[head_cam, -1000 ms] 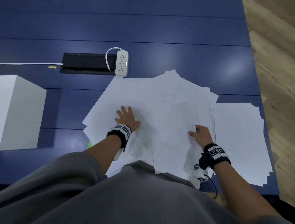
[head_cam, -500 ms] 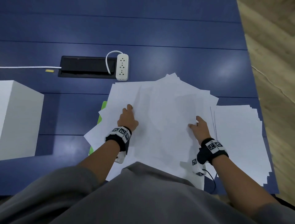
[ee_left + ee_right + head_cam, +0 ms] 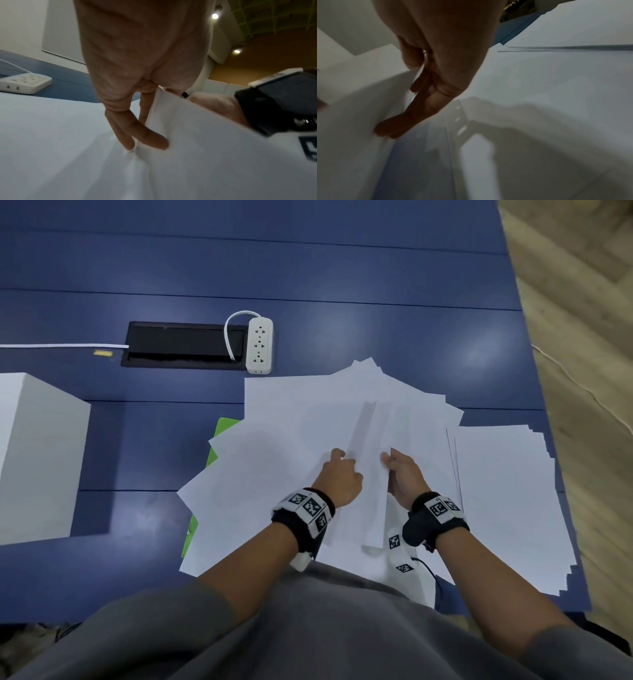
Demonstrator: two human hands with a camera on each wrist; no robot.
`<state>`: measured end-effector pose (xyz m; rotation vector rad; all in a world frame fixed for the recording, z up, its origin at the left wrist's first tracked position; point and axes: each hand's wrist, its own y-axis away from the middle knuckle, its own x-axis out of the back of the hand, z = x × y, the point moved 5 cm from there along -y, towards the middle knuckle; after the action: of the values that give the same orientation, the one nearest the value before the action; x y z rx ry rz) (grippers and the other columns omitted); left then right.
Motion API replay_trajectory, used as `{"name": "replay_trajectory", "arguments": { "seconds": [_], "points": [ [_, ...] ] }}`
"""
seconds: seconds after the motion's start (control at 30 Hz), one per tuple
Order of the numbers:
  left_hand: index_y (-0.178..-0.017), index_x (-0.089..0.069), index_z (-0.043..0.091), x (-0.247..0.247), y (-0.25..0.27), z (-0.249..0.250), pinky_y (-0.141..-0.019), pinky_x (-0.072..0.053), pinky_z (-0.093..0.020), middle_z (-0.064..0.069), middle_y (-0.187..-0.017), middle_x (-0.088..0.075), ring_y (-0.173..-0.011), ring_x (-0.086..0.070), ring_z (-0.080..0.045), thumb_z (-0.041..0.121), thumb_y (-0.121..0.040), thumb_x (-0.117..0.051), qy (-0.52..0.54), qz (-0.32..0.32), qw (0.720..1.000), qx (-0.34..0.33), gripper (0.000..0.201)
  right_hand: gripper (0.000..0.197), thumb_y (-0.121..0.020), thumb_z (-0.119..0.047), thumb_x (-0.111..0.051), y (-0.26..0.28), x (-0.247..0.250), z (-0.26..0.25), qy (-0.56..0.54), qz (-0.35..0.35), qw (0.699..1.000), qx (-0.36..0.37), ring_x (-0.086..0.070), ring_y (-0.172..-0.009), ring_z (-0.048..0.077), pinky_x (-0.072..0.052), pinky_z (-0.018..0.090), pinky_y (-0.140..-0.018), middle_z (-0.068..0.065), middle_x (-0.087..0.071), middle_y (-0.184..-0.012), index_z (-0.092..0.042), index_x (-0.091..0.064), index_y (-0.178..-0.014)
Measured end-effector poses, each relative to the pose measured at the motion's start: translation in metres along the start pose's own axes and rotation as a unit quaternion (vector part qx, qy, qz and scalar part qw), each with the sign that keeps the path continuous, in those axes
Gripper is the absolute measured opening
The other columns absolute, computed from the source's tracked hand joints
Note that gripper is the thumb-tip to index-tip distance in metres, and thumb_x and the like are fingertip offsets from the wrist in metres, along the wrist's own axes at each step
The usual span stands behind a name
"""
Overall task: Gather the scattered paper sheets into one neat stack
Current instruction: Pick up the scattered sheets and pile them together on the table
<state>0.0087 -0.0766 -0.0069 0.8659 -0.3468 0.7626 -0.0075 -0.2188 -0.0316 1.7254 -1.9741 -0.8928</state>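
Pressing in from both sides, the left hand [image 3: 339,479] and right hand [image 3: 406,475] squeeze a raised fold of paper sheets [image 3: 301,440] between them on the blue tabletop [image 3: 342,268]. The left grip is loose, its fingers [image 3: 149,136] extended against the upright sheet; the right grip has its thumb and fingers [image 3: 399,125] closed around the sheet's edge. The sheets fan out just below the white power strip [image 3: 259,345]. Right of the hands a second spread of paper [image 3: 507,501] lies beside them. A white box [image 3: 37,453] stands well left of the strip.
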Motion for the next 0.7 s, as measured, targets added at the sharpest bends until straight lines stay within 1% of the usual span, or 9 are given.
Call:
{"name": "replay_trajectory", "arguments": {
  "seconds": [0.07, 0.13, 0.2, 0.3, 0.4, 0.47, 0.53, 0.63, 0.7],
  "points": [
    [-0.12, -0.051, -0.001, -0.011, 0.001, 0.003, -0.105, -0.037, -0.038, -0.015, -0.147, -0.023, -0.129, -0.039, -0.034, 0.021, -0.093, -0.045, 0.008, -0.026, 0.999, 0.03, 0.035, 0.023, -0.099, -0.033, -0.046, 0.009, -0.006, -0.003, -0.008, -0.049, 0.999, -0.011, -0.063, -0.071, 0.022, -0.053, 0.032, -0.059, 0.002, -0.068, -0.086, -0.015, -0.057, -0.107],
    [-0.135, -0.037, 0.001, -0.022, 0.005, 0.009, -0.103, -0.039, -0.038, -0.009, -0.151, -0.011, -0.128, -0.041, -0.033, 0.029, -0.09, -0.051, -0.001, -0.066, 0.997, 0.033, 0.055, 0.028, -0.092, -0.038, -0.056, 0.017, -0.007, -0.004, 0.007, -0.078, 0.997, -0.013, -0.067, -0.077, 0.022, -0.054, 0.035, -0.062, 0.001, -0.069, -0.094, -0.019, -0.053, -0.111],
    [-0.148, -0.021, 0.013, -0.034, 0.01, 0.015, -0.102, -0.042, -0.039, 0.0, -0.151, -0.004, -0.124, -0.046, -0.028, 0.037, -0.084, -0.058, 0.006, -0.124, 0.992, 0.022, 0.077, 0.042, -0.085, -0.032, -0.07, 0.022, -0.001, 0.0, 0.059, -0.075, 0.995, 0.002, -0.07, -0.092, 0.022, -0.057, 0.04, -0.069, 0.002, -0.07, -0.107, -0.023, -0.05, -0.121],
    [-0.149, -0.023, 0.02, -0.042, 0.014, 0.017, -0.093, -0.048, -0.03, 0.006, -0.147, -0.008, -0.098, -0.06, -0.018, 0.035, -0.084, -0.065, 0.079, -0.172, 0.982, 0.011, 0.079, 0.046, -0.082, -0.01, -0.072, 0.019, 0.021, 0.007, 0.132, -0.012, 0.991, 0.034, -0.066, -0.105, 0.024, -0.054, 0.041, -0.087, 0.006, -0.069, -0.114, -0.015, -0.055, -0.124],
    [-0.145, -0.031, 0.013, -0.028, 0.008, 0.012, -0.099, -0.04, -0.027, -0.004, -0.146, -0.018, -0.116, -0.048, -0.02, 0.026, -0.084, -0.067, 0.105, -0.039, 0.994, 0.016, 0.073, 0.036, -0.083, 0.002, -0.066, 0.02, 0.056, 0.007, 0.154, 0.081, 0.984, 0.044, -0.063, -0.105, 0.026, -0.048, 0.041, -0.097, 0.009, -0.067, -0.114, -0.01, -0.061, -0.117],
    [-0.146, -0.024, 0.013, -0.014, 0.005, 0.009, -0.104, -0.033, -0.033, -0.008, -0.144, -0.018, -0.129, -0.029, -0.026, 0.025, -0.082, -0.068, 0.112, 0.077, 0.99, 0.037, 0.079, 0.031, -0.085, -0.001, -0.065, 0.026, 0.081, 0.007, 0.127, 0.092, 0.987, 0.042, -0.064, -0.105, 0.025, -0.047, 0.043, -0.099, 0.007, -0.068, -0.112, -0.012, -0.062, -0.114],
    [-0.148, -0.014, 0.012, -0.006, 0.0, 0.011, -0.108, -0.027, -0.039, -0.009, -0.146, -0.015, -0.133, -0.019, -0.027, 0.029, -0.081, -0.071, 0.132, 0.139, 0.979, 0.062, 0.09, 0.027, -0.087, -0.005, -0.065, 0.033, 0.104, 0.004, 0.096, 0.082, 0.991, 0.044, -0.066, -0.105, 0.027, -0.048, 0.044, -0.097, 0.008, -0.069, -0.112, -0.012, -0.063, -0.113],
    [-0.149, -0.012, 0.011, -0.018, -0.016, 0.028, -0.115, -0.024, -0.042, -0.011, -0.149, -0.022, -0.139, -0.023, -0.025, 0.031, -0.085, -0.069, 0.257, 0.098, 0.958, 0.079, 0.088, 0.027, -0.089, -0.009, -0.064, 0.046, 0.144, -0.005, 0.101, 0.1, 0.989, 0.046, -0.066, -0.102, 0.028, -0.051, 0.039, -0.091, 0.012, -0.069, -0.111, -0.007, -0.062, -0.116],
    [-0.143, -0.031, 0.01, -0.038, -0.026, 0.048, -0.111, -0.035, -0.042, -0.01, -0.143, -0.043, -0.131, -0.043, -0.025, 0.022, -0.092, -0.06, 0.338, 0.025, 0.938, 0.067, 0.06, 0.03, -0.089, -0.009, -0.064, 0.052, 0.172, -0.01, 0.121, 0.126, 0.983, 0.05, -0.066, -0.101, 0.028, -0.051, 0.038, -0.09, 0.013, -0.068, -0.111, -0.003, -0.061, -0.118]
  ]
}}
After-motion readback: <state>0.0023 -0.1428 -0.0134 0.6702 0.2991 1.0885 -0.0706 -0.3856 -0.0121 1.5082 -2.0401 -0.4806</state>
